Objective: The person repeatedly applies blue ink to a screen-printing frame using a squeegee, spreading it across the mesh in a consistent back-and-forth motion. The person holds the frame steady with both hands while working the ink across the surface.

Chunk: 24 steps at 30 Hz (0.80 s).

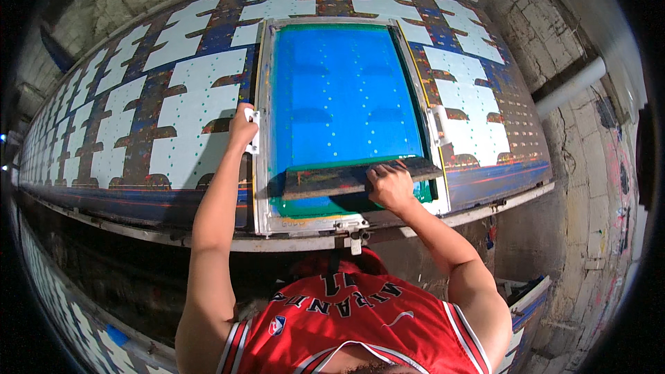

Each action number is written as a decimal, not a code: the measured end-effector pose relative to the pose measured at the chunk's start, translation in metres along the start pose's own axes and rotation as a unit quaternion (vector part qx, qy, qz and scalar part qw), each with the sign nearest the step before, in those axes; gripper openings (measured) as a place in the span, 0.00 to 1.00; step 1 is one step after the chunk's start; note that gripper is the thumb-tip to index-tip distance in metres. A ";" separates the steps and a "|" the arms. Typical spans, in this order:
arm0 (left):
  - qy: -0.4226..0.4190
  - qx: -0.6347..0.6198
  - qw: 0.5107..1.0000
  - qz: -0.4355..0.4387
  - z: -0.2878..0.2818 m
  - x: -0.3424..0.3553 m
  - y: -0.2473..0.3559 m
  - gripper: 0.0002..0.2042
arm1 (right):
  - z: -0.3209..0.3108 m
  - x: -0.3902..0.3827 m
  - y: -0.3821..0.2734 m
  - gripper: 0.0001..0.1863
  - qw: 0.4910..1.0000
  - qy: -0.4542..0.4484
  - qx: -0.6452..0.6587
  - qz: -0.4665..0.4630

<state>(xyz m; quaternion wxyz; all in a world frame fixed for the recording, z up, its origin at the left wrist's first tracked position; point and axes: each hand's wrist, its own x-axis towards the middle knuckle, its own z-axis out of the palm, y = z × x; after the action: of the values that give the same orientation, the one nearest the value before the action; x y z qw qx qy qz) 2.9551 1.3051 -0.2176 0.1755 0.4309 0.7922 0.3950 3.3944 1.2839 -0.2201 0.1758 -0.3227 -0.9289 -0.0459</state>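
Observation:
A screen printing frame (266, 216) with blue mesh (346, 83) lies flat on the long printing table in front of me. My left hand (242, 129) is closed round the white handle (253, 140) on the frame's left side. In my right hand (391, 185) is a wide, dark squeegee (322, 179), gripped right of its middle and lying across the near end of the mesh. Green ink (305, 206) shows around the squeegee and along the mesh's edges. A second white handle (440, 127) on the frame's right side is untouched.
Pale cut fabric pieces (201, 107) with green dots lie in rows on the dark, paint-stained table (187, 202). A metal rail (138, 231) runs along its near edge, with a clamp (355, 230) at the frame. A rough block wall (554, 34) and pale pipe (571, 86) stand at right.

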 end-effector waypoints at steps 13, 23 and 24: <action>0.024 -0.018 1.000 -0.011 0.001 -0.005 0.005 0.27 | 0.062 0.248 0.152 0.08 0.999 -0.015 -0.036 0.038; 0.015 -0.035 0.999 -0.037 0.002 -0.005 0.007 0.29 | 0.070 0.394 0.225 0.11 0.994 -0.023 -0.054 0.094; 0.018 -0.034 0.999 -0.034 0.002 -0.006 0.008 0.30 | 0.067 0.403 0.228 0.11 0.993 -0.028 -0.048 0.101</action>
<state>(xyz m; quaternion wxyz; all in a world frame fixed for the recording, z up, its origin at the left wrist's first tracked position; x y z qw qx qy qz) 2.9639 1.3038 -0.2132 0.1892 0.3903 0.7954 0.4234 3.2207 1.7118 -0.1452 0.1376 -0.4239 -0.8930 -0.0637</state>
